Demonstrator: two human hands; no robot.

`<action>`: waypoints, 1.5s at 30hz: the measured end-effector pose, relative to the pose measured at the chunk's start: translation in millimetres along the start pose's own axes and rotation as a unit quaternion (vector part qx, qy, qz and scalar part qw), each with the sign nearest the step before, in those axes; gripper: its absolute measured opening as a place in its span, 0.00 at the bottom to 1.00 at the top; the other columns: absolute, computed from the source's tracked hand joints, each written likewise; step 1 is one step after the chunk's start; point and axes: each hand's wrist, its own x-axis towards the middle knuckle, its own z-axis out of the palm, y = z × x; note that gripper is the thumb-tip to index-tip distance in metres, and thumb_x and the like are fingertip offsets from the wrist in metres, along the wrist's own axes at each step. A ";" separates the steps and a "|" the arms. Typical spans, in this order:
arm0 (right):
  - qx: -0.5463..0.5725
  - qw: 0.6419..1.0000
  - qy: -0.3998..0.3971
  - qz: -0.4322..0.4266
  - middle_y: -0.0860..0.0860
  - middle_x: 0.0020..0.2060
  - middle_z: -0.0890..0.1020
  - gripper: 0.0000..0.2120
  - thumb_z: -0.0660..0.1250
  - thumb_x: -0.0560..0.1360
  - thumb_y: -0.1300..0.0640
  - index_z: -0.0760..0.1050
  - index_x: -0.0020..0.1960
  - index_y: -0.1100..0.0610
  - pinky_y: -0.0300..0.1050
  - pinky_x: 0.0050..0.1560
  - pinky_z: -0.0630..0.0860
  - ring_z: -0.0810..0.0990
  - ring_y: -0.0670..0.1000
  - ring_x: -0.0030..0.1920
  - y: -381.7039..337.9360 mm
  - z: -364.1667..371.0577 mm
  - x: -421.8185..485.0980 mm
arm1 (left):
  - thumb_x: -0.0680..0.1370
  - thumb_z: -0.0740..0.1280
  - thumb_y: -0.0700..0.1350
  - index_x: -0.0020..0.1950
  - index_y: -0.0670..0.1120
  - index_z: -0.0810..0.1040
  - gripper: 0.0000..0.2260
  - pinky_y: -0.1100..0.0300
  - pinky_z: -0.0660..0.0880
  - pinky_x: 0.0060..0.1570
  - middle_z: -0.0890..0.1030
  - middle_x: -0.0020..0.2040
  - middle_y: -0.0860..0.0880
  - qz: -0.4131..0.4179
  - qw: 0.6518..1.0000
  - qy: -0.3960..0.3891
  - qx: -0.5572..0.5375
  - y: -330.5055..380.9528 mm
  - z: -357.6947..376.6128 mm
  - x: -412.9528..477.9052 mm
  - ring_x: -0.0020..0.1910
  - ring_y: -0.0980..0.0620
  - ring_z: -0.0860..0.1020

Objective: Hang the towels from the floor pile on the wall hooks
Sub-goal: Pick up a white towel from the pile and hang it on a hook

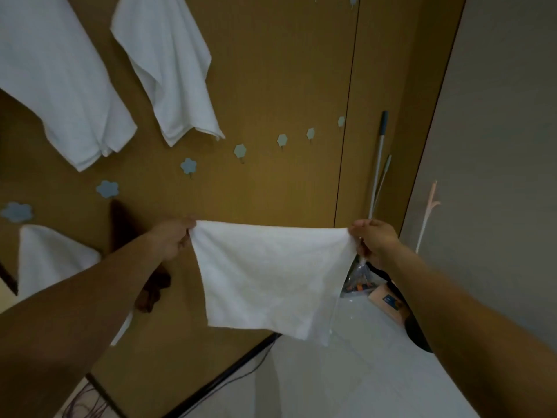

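I hold a white towel (268, 276) stretched flat in front of the brown wall. My left hand (174, 238) pinches its upper left corner and my right hand (373, 239) pinches its upper right corner. A row of pale blue flower-shaped hooks runs up the wall to the right; the nearest bare ones are a hook (188, 166) above my left hand and a hook (240, 151) further right. Two white towels hang at the upper left, a large towel (57, 82) and a smaller towel (171, 70). Another white towel (51, 260) hangs behind my left forearm.
A brown cloth (152, 286) hangs on the wall beside my left forearm. A mop handle (379, 152) leans in the corner by the grey wall (488, 146). A bag and small items (382, 297) lie on the white floor below my right hand. Cables (241, 375) run along the wall base.
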 end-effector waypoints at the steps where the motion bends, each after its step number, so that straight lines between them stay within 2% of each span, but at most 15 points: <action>1: 0.002 1.000 0.006 -0.014 0.57 0.39 0.77 0.03 0.69 0.76 0.65 0.76 0.45 0.58 0.45 0.30 0.69 0.71 0.51 0.32 -3.1 2.3 2.0 | 0.80 0.64 0.39 0.61 0.40 0.77 0.10 0.52 0.72 0.58 0.76 0.46 0.48 0.012 1.000 -0.005 -0.008 -0.1 1.8 0.5 0.44 0.50 0.74; 6: -0.001 0.995 0.019 -0.100 0.53 0.39 0.78 0.06 0.71 0.74 0.64 0.77 0.42 0.55 0.45 0.39 0.72 0.73 0.50 0.34 -13.8 11.3 9.8 | 0.80 0.58 0.34 0.61 0.43 0.77 0.14 0.59 0.73 0.42 0.74 0.51 0.47 0.038 0.999 0.027 -0.024 5.7 6.2 3.8 0.41 0.52 0.71; 12: -0.003 0.987 0.030 -0.160 0.51 0.48 0.83 0.08 0.73 0.72 0.63 0.79 0.40 0.51 0.50 0.58 0.77 0.80 0.53 0.51 -25.3 21.7 18.9 | 0.72 0.59 0.29 0.60 0.38 0.79 0.19 0.60 0.70 0.33 0.77 0.46 0.49 0.065 0.994 0.086 -0.013 11.2 6.7 5.7 0.37 0.52 0.70; 16: -0.052 0.981 0.005 -0.186 0.49 0.46 0.82 0.07 0.76 0.70 0.60 0.81 0.46 0.53 0.47 0.54 0.78 0.80 0.53 0.51 -31.6 29.2 19.8 | 0.73 0.63 0.33 0.62 0.43 0.79 0.19 0.53 0.76 0.51 0.78 0.55 0.46 0.093 0.987 0.123 0.043 12.3 9.8 4.2 0.48 0.46 0.75; 22: -0.191 0.959 -0.021 -0.208 0.51 0.51 0.78 0.23 0.79 0.67 0.57 0.78 0.59 0.59 0.37 0.40 0.74 0.78 0.49 0.45 -40.1 33.1 17.1 | 0.72 0.73 0.38 0.50 0.40 0.80 0.08 0.56 0.71 0.44 0.75 0.39 0.50 0.140 0.966 0.161 0.148 8.3 5.3 2.6 0.44 0.47 0.75; 24: -0.217 0.954 -0.024 -0.204 0.50 0.53 0.76 0.27 0.80 0.66 0.57 0.76 0.63 0.59 0.40 0.44 0.74 0.77 0.51 0.49 -44.6 33.5 16.9 | 0.72 0.73 0.39 0.40 0.43 0.77 0.05 0.56 0.71 0.42 0.74 0.37 0.51 0.157 0.961 0.154 0.168 8.3 3.1 1.2 0.44 0.46 0.75; 27: -0.247 0.944 -0.049 -0.212 0.51 0.58 0.76 0.30 0.81 0.63 0.56 0.76 0.63 0.59 0.43 0.52 0.75 0.75 0.52 0.54 -49.5 32.5 15.9 | 0.73 0.73 0.40 0.33 0.46 0.73 0.11 0.58 0.70 0.38 0.75 0.35 0.49 0.194 0.945 0.151 0.215 6.8 -1.6 2.1 0.40 0.48 0.75; 30: -0.366 0.891 -0.044 -0.264 0.52 0.64 0.70 0.31 0.82 0.62 0.51 0.77 0.62 0.56 0.42 0.60 0.72 0.73 0.53 0.59 -49.8 32.8 12.4 | 0.74 0.71 0.42 0.33 0.48 0.73 0.12 0.61 0.69 0.36 0.74 0.33 0.51 0.243 0.922 0.157 0.258 8.4 -4.2 0.5 0.34 0.55 0.72; 34: -0.397 0.824 0.008 -0.405 0.48 0.57 0.64 0.23 0.78 0.67 0.52 0.78 0.59 0.56 0.38 0.59 0.66 0.67 0.47 0.54 -37.8 32.3 11.6 | 0.75 0.70 0.41 0.34 0.46 0.75 0.10 0.65 0.68 0.30 0.75 0.31 0.50 0.295 0.903 0.178 0.255 4.1 -3.9 -5.2 0.31 0.56 0.73; 36: -0.432 0.790 0.004 -0.435 0.50 0.54 0.67 0.15 0.75 0.72 0.55 0.80 0.56 0.59 0.39 0.55 0.69 0.69 0.48 0.51 -27.0 31.8 15.5 | 0.76 0.68 0.41 0.35 0.42 0.76 0.10 0.63 0.67 0.30 0.74 0.31 0.50 0.283 0.887 0.158 0.329 -1.5 -7.4 -5.4 0.31 0.55 0.72; 38: -0.535 0.754 -0.045 -0.380 0.54 0.53 0.72 0.12 0.71 0.75 0.55 0.80 0.55 0.60 0.42 0.51 0.71 0.73 0.52 0.49 -13.6 32.1 19.5 | 0.77 0.67 0.42 0.33 0.42 0.73 0.13 0.61 0.69 0.33 0.73 0.32 0.49 0.216 0.848 0.080 0.477 -8.3 -9.6 -5.9 0.34 0.52 0.74; 39: -0.553 0.756 -0.057 -0.346 0.56 0.53 0.75 0.11 0.69 0.76 0.54 0.81 0.54 0.60 0.44 0.49 0.72 0.75 0.53 0.48 -9.6 31.9 21.7 | 0.77 0.67 0.42 0.34 0.41 0.73 0.12 0.59 0.71 0.37 0.74 0.34 0.48 0.176 0.832 0.044 0.524 -10.9 -9.3 -6.0 0.38 0.49 0.75; 41: -0.503 0.796 -0.040 -0.334 0.57 0.50 0.78 0.08 0.68 0.77 0.55 0.80 0.50 0.59 0.46 0.45 0.74 0.77 0.55 0.46 -10.0 32.8 24.2 | 0.78 0.67 0.43 0.43 0.38 0.77 0.09 0.56 0.74 0.44 0.77 0.41 0.44 0.154 0.834 0.033 0.529 -10.0 -6.7 -6.0 0.45 0.46 0.76; 43: -0.452 0.825 -0.003 -0.338 0.58 0.46 0.79 0.07 0.67 0.78 0.55 0.77 0.46 0.59 0.45 0.39 0.71 0.76 0.55 0.42 -19.0 33.9 25.4 | 0.79 0.64 0.44 0.51 0.36 0.77 0.10 0.56 0.72 0.44 0.77 0.47 0.41 0.182 0.844 0.071 0.500 0.1 0.9 -8.3 0.45 0.47 0.73; 45: -0.449 0.836 -0.003 -0.316 0.57 0.43 0.79 0.07 0.65 0.78 0.54 0.74 0.45 0.58 0.45 0.39 0.71 0.76 0.56 0.43 -28.4 35.0 26.8 | 0.80 0.62 0.43 0.54 0.35 0.76 0.11 0.57 0.69 0.43 0.76 0.49 0.41 0.217 0.853 0.099 0.464 11.8 10.7 -10.5 0.44 0.49 0.71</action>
